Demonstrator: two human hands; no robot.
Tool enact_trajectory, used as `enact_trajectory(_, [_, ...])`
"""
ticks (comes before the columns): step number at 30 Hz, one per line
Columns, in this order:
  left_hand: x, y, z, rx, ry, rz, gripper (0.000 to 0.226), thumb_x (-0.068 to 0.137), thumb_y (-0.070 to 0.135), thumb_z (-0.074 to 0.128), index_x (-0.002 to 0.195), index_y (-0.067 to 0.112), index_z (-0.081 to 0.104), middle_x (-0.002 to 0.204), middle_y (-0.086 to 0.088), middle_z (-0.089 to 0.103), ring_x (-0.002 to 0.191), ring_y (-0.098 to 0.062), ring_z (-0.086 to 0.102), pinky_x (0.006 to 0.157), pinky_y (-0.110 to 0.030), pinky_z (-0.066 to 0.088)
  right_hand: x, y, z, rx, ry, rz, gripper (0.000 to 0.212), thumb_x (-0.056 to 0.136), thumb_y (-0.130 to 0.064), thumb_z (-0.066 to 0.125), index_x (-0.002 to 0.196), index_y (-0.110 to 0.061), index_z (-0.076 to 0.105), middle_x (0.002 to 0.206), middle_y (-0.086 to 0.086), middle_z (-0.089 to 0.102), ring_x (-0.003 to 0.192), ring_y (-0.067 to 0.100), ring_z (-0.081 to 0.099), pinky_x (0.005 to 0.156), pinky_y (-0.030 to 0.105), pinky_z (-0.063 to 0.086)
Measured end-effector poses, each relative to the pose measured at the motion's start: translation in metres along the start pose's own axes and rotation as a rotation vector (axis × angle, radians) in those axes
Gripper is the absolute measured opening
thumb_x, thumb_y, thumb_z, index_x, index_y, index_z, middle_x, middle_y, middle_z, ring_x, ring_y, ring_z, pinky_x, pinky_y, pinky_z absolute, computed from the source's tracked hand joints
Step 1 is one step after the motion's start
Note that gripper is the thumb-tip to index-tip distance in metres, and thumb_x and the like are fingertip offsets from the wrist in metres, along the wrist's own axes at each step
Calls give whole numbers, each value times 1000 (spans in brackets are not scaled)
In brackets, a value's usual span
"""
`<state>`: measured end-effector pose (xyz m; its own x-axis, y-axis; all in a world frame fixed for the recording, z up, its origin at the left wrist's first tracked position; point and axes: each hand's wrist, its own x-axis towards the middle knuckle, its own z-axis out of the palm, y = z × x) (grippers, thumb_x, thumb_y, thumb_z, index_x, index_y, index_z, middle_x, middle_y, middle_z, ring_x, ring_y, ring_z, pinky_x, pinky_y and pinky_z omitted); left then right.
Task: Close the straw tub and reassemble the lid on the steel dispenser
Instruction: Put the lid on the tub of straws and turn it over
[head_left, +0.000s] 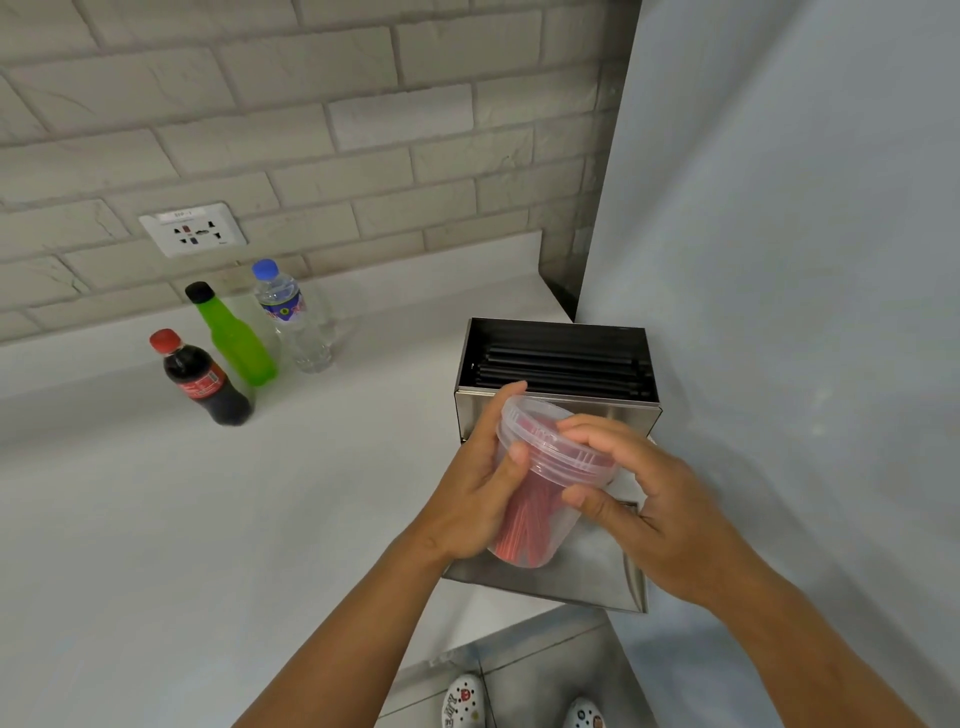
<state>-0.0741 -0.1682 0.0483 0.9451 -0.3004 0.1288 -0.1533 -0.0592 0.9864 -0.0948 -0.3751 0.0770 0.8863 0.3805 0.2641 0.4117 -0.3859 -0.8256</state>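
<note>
Item: my left hand (483, 483) wraps the straw tub (540, 499); right hand (649, 499) fingers curl over its clear lid (550, 441). I'd press evenly round the rim. Beyond: steel lid (587, 577), open steel dispenser (561, 364).

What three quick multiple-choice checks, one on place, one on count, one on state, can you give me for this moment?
1. Where is the straw tub?
A. On the counter by the bottles
B. Held in both hands in front of the steel dispenser
C. Inside the dispenser

2. How many bottles stand on the counter?
A. Two
B. Three
C. Four

3. The steel dispenser is:
A. Open on top
B. Covered by its lid
C. Tipped over

Answers: 1 B, the left hand and right hand grip it; 2 B, cola bottle, green bottle and water bottle; 3 A, black straws show inside.
</note>
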Motion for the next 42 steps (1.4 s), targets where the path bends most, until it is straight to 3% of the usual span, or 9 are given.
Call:
enact_trajectory(8, [6,2,2,17,-7,-5,81,92,81,36,154,28,34,133,22,58,130,-11,59,97,-20,53,2,8,-10,54,21,-5,46,96,-45,64,140,-33,55,141,-19,59,134,6,54,101,11,44])
enact_trajectory(13, [12,9,3,48,34,-51,66,91,83,31,143,45,41,129,18,59,125,-7,61,95,-18,53,8,8,-11,52,63,36,44,96,-42,63,139,-34,56,136,-21,61,131,7,56,101,13,44])
enact_trajectory(17, [15,15,-1,84,47,-102,61,91,83,29,141,51,41,125,28,61,120,3,62,86,-9,53,14,10,-10,62,78,48,40,99,-31,64,138,-23,60,128,-18,67,123,6,61,95,12,48])
enact_trajectory(20, [18,18,-2,114,48,-113,44,94,79,28,129,59,45,120,28,62,116,5,64,83,-7,52,15,10,-11,84,74,42,41,97,-28,63,137,-19,61,123,-12,70,119,9,64,92,13,50])
enact_trajectory(27, [22,17,-2,154,30,-101,61,90,85,27,127,42,48,115,18,64,111,-3,68,83,-11,54,20,17,-12,99,64,28,38,99,-23,62,137,-18,62,121,-14,70,118,10,65,92,14,52])
enact_trajectory(32, [24,20,-5,110,-17,-147,51,89,86,28,131,60,44,121,28,63,115,2,66,88,-17,56,21,23,-16,121,91,24,32,102,-29,61,133,-21,65,125,-14,70,120,12,65,95,22,53])
enact_trajectory(36, [22,17,-9,79,-33,-171,77,81,95,27,151,63,25,143,30,53,133,1,56,107,-31,53,24,21,-22,160,77,32,38,99,-37,58,134,-24,65,126,-12,71,120,15,66,94,22,54])
enact_trajectory(39, [30,21,-9,59,-25,-145,81,80,94,36,154,64,18,142,40,48,131,14,52,100,-15,51,30,22,-23,170,90,24,38,100,-36,57,134,-23,64,126,-10,71,119,17,67,93,26,56])
enact_trajectory(42, [31,21,-5,52,18,-122,80,87,84,47,155,47,29,135,30,57,129,1,59,95,-13,52,27,24,-19,134,112,12,37,100,-39,58,135,-26,64,128,-11,70,121,16,65,94,25,55])
